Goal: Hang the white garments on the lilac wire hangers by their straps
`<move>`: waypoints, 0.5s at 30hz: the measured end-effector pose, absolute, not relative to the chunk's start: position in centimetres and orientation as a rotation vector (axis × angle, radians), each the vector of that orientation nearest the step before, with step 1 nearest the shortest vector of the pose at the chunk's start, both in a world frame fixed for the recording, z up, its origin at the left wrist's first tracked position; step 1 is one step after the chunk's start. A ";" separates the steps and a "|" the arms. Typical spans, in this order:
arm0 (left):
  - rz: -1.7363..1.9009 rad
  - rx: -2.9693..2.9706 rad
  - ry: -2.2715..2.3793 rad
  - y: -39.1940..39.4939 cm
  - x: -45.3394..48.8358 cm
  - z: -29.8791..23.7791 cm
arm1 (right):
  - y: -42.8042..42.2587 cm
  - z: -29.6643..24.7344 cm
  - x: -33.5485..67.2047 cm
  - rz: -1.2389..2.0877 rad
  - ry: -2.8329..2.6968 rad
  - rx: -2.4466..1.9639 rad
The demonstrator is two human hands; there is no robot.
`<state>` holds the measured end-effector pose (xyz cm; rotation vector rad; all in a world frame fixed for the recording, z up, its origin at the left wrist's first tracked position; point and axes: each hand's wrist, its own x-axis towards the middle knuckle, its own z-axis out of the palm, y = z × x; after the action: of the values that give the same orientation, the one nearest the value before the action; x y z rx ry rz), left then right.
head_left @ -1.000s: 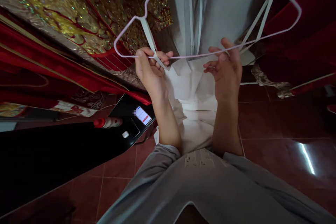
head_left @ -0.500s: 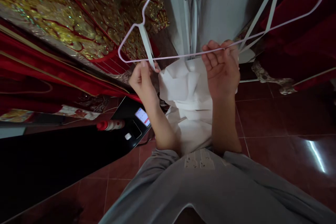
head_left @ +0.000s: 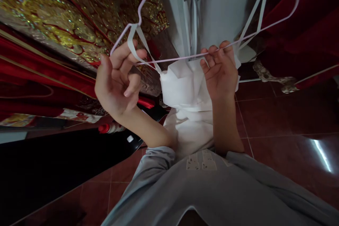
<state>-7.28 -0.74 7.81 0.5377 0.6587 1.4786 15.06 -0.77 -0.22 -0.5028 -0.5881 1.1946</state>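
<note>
A thin pale wire hanger hangs in front of me with a white garment drooping from its lower bar. My left hand is raised at the hanger's left shoulder, thumb and forefinger pinched on a white strap loop that runs over the hanger's notch. My right hand curls its fingers over the lower bar and the garment's top edge. Two more white straps stretch up to the hanger's right shoulder.
Red and gold embroidered fabric hangs at the left, dark red velvet at the right. A black table at lower left carries a red-capped bottle and a small white object. Red-brown floor tiles lie below.
My left hand has risen and swung left, lifting the strap loop up toward the hanger's left notch. The hanger has tilted and shifted slightly; the phone on the table is now hidden behind my arm.
</note>
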 end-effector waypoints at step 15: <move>1.939 0.776 0.846 -1.9 -7.0 4.3 | -0.5 -0.6 17.2 1.271 -0.743 -0.639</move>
<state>-7.04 -1.90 4.32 0.7763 0.8461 1.9392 17.24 -0.54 -0.60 -0.6392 -0.7425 1.2707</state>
